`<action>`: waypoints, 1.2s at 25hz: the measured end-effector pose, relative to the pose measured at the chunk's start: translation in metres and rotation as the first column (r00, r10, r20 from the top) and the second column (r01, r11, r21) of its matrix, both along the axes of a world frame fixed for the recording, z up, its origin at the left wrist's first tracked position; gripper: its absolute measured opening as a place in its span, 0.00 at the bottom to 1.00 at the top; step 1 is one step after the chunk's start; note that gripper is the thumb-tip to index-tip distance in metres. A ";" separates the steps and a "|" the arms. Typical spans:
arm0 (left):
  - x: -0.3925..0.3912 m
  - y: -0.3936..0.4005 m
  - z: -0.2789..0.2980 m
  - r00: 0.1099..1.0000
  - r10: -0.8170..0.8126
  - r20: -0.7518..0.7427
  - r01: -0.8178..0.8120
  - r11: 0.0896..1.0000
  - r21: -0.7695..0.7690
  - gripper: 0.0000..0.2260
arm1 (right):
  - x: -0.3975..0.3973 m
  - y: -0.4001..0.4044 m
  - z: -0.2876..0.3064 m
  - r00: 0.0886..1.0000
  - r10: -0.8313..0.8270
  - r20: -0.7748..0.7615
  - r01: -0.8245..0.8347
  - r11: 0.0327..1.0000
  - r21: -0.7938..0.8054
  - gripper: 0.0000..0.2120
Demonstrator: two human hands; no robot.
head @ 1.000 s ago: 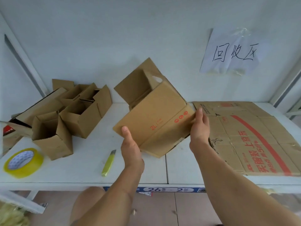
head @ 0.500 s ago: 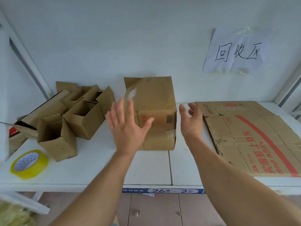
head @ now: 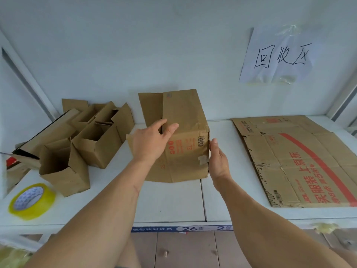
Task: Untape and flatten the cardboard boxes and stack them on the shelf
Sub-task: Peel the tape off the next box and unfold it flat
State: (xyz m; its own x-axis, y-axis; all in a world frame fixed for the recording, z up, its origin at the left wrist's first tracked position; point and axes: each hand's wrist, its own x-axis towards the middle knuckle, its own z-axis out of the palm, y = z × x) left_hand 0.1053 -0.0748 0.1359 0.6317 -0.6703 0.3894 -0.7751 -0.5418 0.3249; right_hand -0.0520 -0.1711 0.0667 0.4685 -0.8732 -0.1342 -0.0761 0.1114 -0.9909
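A brown cardboard box with red print and a barcode stands on the white shelf, a flap raised at its far left. My left hand lies on its top left side with straight fingers pressing the cardboard. Against the box's right near edge rests my right hand, fingers straight beside a scrap of tape. A large flattened carton with a red stripe lies flat on the shelf to the right.
Several small open cardboard boxes crowd the shelf's left part. A yellow-rimmed roll of clear tape lies near the left front edge. A paper sign hangs on the back wall. Shelf uprights stand at both sides.
The box was held tilted in both hands, then set down on the shelf. My hands let go and now rest flat on its top and right side. The yellow knife is hidden.
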 end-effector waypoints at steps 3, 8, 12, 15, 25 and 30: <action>-0.010 -0.008 0.004 0.992 -0.067 -0.108 0.057 0.994 -0.091 0.31 | -0.001 -0.011 0.012 1.000 -0.003 0.005 0.003 1.000 -0.027 0.23; -0.012 0.000 -0.005 0.784 -0.258 -0.565 -0.138 0.814 -0.564 0.23 | 0.007 -0.020 0.050 0.998 0.047 0.031 -0.038 0.970 -0.241 0.25; -0.022 0.021 -0.060 0.439 -0.323 -0.838 -0.385 0.775 -0.500 0.31 | 0.022 -0.019 0.067 0.956 0.115 -0.269 -0.270 0.701 -0.660 0.31; -0.016 0.030 -0.091 0.385 -0.210 -0.899 -0.374 0.855 -0.360 0.37 | 0.027 -0.013 0.042 0.845 0.215 -0.490 -0.502 0.636 -0.586 0.38; 0.003 0.017 -0.092 0.945 -0.247 0.215 0.265 0.962 -0.059 0.20 | 0.002 -0.041 0.001 0.863 0.054 -0.503 -0.338 0.801 -0.495 0.20; -0.015 0.021 -0.105 0.749 -0.465 0.472 0.389 0.885 0.256 0.21 | -0.002 -0.050 -0.006 0.916 0.105 -0.387 -0.281 0.855 -0.435 0.16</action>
State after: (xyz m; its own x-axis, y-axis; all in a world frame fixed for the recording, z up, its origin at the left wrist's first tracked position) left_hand 0.0908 -0.0537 0.0313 0.0031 -0.8903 0.4554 -0.9654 -0.1215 -0.2309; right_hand -0.0536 -0.2209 0.0611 0.6368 -0.7658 0.0897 -0.3837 -0.4156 -0.8247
